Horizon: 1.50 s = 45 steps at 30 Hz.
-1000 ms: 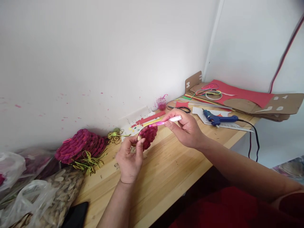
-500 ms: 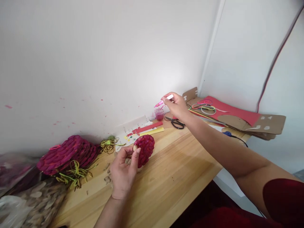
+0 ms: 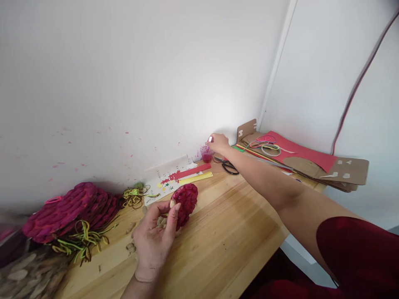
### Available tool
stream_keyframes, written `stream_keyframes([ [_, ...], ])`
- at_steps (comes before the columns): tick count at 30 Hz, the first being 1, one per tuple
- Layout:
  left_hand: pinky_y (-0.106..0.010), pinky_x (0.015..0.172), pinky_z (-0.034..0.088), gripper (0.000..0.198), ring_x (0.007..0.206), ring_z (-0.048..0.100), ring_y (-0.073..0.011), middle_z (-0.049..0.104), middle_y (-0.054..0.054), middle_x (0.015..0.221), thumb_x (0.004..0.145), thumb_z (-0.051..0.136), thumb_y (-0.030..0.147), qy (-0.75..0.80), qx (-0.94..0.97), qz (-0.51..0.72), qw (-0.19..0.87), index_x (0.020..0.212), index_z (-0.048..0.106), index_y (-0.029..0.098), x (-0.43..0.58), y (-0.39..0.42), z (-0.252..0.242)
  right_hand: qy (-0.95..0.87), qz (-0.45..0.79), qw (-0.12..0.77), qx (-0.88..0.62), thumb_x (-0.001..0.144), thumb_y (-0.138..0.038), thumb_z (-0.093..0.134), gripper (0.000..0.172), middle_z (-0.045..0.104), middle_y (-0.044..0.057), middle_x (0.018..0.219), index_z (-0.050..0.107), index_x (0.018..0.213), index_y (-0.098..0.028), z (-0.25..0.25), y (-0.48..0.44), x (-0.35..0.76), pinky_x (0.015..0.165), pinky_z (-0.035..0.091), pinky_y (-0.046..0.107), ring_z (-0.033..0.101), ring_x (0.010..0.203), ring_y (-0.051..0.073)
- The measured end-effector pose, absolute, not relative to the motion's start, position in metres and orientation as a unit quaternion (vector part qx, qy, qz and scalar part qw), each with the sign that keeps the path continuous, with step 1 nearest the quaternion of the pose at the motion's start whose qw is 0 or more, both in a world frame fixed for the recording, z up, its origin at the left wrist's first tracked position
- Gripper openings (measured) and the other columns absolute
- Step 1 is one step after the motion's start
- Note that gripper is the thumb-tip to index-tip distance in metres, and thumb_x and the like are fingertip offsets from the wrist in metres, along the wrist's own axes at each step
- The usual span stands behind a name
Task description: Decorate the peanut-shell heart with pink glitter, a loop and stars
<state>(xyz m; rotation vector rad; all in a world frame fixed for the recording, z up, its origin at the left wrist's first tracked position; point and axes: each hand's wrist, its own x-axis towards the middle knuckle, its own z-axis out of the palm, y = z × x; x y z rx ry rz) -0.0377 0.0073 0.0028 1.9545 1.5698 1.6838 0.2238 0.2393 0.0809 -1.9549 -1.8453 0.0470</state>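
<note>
My left hand [image 3: 154, 238] pinches a round magenta woven disc [image 3: 183, 201] between thumb and fingers, just above the wooden table [image 3: 218, 241]. My right hand [image 3: 218, 143] is stretched far out to the small cup of pink liquid [image 3: 206, 153] by the wall. Its fingers are closed on a white-handled brush [image 3: 210, 139], whose tip is down in or at the cup.
A heap of magenta woven discs [image 3: 71, 205] with yellow-green loops [image 3: 77, 241] lies at the left. Paper strips [image 3: 187, 174], black scissors [image 3: 229, 166], cardboard and red sheet [image 3: 308, 160] with coloured bands [image 3: 264, 145] fill the back right corner.
My right hand carried the brush away from the disc and out to the pink cup. The left hand kept hold of the disc. The view shifted leftward.
</note>
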Motion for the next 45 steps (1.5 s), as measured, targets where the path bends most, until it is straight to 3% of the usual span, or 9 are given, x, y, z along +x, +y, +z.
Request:
stream_keyframes([
  [8,-0.024,0.068,0.056,0.022,0.071,0.071,-0.0161,0.076,-0.001,0.081,0.088,0.074,0.042,0.53,0.637,0.556,0.064,0.09,0.072,0.021,-0.039,0.007,0.003,-0.672,0.004,0.174,-0.72,0.099,-0.041,0.066,0.035,0.065,0.011,0.131,0.066,0.125,-0.018,0.073,0.242,0.219,0.1,0.054,0.051,0.064,0.117,0.027],
  [16,-0.022,0.065,0.056,0.02,0.07,0.071,-0.0156,0.077,-0.001,0.082,0.089,0.073,0.041,0.526,0.635,0.563,0.054,0.091,0.072,0.021,-0.039,0.007,0.005,-0.678,0.006,0.214,-0.704,0.097,-0.046,0.065,0.032,0.071,0.008,0.114,0.069,0.11,-0.017,0.079,0.236,0.221,0.101,0.049,0.049,0.065,0.112,0.025],
  [21,-0.023,0.068,0.057,0.015,0.071,0.071,-0.0151,0.076,0.0,0.081,0.09,0.073,0.036,0.502,0.642,0.575,0.067,0.09,0.072,0.021,-0.037,0.007,0.007,-0.666,0.02,0.261,-0.699,0.094,-0.038,0.066,0.02,0.074,0.01,0.106,0.069,0.1,-0.019,0.075,0.23,0.221,0.099,0.044,0.048,0.065,0.11,0.03],
  [27,-0.026,0.075,0.058,0.015,0.077,0.071,-0.0161,0.076,-0.002,0.086,0.091,0.073,0.036,0.501,0.632,0.583,0.094,0.095,0.073,0.021,-0.039,0.01,0.004,-0.64,0.026,0.347,-0.685,0.093,-0.026,0.061,0.009,0.074,0.016,0.099,0.062,0.097,-0.018,0.082,0.206,0.229,0.095,0.042,0.047,0.066,0.103,0.034],
  [32,-0.027,0.073,0.06,0.017,0.077,0.072,-0.0171,0.076,-0.003,0.086,0.091,0.073,0.037,0.495,0.631,0.591,0.086,0.096,0.075,0.021,-0.038,0.01,0.007,-0.636,0.061,0.466,-0.612,0.101,-0.037,0.05,0.016,0.068,0.003,0.085,0.056,0.099,-0.022,0.103,0.149,0.212,0.073,0.05,0.033,0.064,0.079,0.02],
  [35,-0.026,0.072,0.059,0.016,0.075,0.072,-0.0166,0.077,-0.002,0.085,0.09,0.074,0.037,0.499,0.632,0.591,0.053,0.095,0.076,0.021,-0.038,0.01,0.009,-0.654,0.205,0.606,-0.404,0.098,-0.037,0.059,0.014,0.058,-0.003,0.071,0.055,0.092,-0.024,0.109,0.099,0.188,0.062,0.048,0.03,0.058,0.064,0.015],
  [37,-0.027,0.073,0.059,0.017,0.077,0.073,-0.0168,0.077,-0.003,0.087,0.091,0.073,0.037,0.499,0.633,0.591,0.044,0.098,0.076,0.021,-0.04,0.011,0.008,-0.652,0.26,0.647,-0.296,0.098,-0.039,0.063,0.019,0.057,-0.003,0.069,0.056,0.089,-0.025,0.108,0.071,0.172,0.058,0.046,0.029,0.056,0.062,0.014],
  [45,-0.03,0.08,0.056,0.012,0.082,0.071,-0.017,0.076,-0.002,0.091,0.09,0.076,0.027,0.47,0.657,0.589,-0.026,0.101,0.076,0.024,-0.05,0.016,0.005,-0.66,0.218,0.673,-0.252,0.099,-0.034,0.066,0.012,0.062,-0.001,0.073,0.06,0.094,-0.025,0.082,0.043,0.156,0.055,0.043,0.031,0.057,0.061,0.015],
])
